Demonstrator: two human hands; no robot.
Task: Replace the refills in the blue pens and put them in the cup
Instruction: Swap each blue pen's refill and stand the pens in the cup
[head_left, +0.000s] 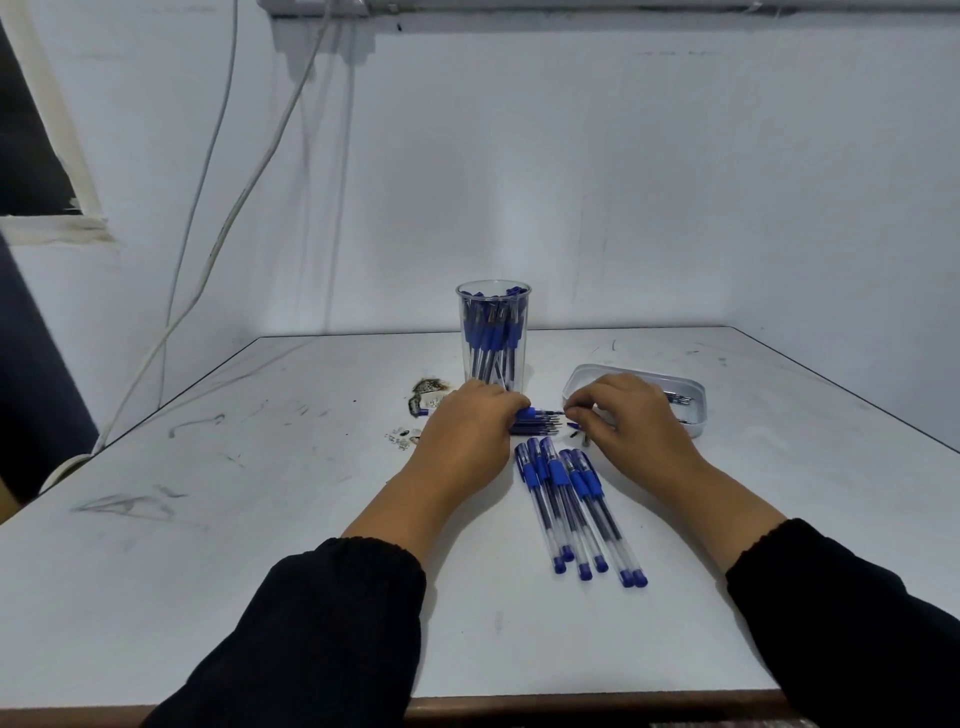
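A clear plastic cup (493, 332) stands upright at the middle of the table, holding several blue pens. In front of it, my left hand (467, 431) grips a blue pen (537, 413) lying sideways over a small pile of refills (535, 428). My right hand (623, 421) pinches the pen's tip end with thumb and forefinger. Several capped blue pens (571, 504) lie side by side on the table just below both hands. A small dark part (573, 426) lies under my right fingers.
A shallow white tray (691, 387) sits right of the cup, partly behind my right hand, with thin refills inside. Scraps and burnt marks (428, 397) lie left of the cup. White cables (228, 208) hang along the wall at left. The table edge (571, 701) runs close to me.
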